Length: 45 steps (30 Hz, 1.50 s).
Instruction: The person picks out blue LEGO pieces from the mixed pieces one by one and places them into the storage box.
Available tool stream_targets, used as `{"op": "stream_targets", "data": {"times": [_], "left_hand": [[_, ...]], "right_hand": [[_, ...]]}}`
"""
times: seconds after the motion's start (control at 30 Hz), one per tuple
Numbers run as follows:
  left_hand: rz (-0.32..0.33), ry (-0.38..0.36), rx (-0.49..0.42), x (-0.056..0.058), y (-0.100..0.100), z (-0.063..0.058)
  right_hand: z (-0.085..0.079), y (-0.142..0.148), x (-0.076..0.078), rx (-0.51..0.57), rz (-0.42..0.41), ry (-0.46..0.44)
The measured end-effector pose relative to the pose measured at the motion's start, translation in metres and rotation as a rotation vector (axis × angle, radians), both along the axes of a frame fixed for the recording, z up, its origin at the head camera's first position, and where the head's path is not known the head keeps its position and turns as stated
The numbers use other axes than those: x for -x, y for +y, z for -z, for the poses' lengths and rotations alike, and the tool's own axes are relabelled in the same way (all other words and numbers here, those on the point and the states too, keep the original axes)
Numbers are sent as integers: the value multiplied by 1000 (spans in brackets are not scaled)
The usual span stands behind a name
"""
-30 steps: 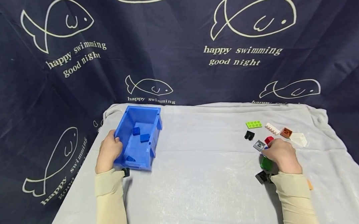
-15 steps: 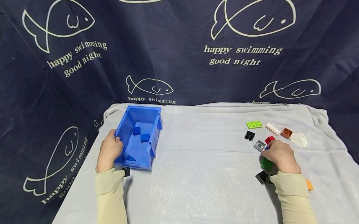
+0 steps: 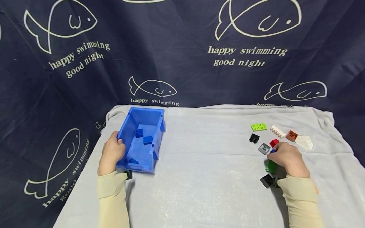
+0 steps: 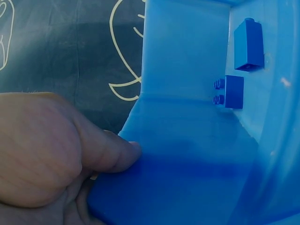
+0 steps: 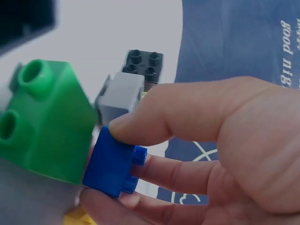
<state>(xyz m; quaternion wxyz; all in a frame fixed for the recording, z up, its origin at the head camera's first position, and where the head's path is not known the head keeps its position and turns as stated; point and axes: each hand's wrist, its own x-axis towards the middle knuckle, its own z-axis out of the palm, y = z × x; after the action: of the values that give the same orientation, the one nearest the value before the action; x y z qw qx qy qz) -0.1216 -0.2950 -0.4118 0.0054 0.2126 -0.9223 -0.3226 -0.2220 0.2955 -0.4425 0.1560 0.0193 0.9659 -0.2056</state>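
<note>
My left hand [image 3: 111, 153] grips the left wall of an open blue bin [image 3: 144, 117], its thumb over the rim in the left wrist view. Several blue bricks lie in the bin, among them a small studded one [image 4: 233, 92] and a taller one [image 4: 248, 46]. On the right side of the table, my right hand [image 3: 291, 160] pinches a small blue brick [image 5: 110, 161] between thumb and fingers. Right beside that brick is a green sloped brick [image 5: 54, 124]. A red brick [image 3: 274, 143] and a grey piece [image 3: 264, 148] lie just beyond the right fingertips.
Around the right hand lie a lime brick [image 3: 258, 127], a black piece [image 3: 254, 138], a pale ridged piece [image 3: 277, 131], a brown brick [image 3: 291, 135] and a white piece [image 3: 305, 142]. Dark bricks [image 3: 267, 180] sit by the right sleeve. A fish-print curtain [image 3: 191, 53] hangs behind.
The right hand and forearm have shifted slightly, and the sleeve now covers more of the orange piece. The left hand keeps its grip on the bin, which stays in place.
</note>
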Motion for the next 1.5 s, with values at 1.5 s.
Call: {"op": "stream_targets", "data": {"times": [1.5], "left_hand": [[4,-21,-19,-1,2,-4]], "right_hand": [[-42,-39,-9,124,46,438]]}}
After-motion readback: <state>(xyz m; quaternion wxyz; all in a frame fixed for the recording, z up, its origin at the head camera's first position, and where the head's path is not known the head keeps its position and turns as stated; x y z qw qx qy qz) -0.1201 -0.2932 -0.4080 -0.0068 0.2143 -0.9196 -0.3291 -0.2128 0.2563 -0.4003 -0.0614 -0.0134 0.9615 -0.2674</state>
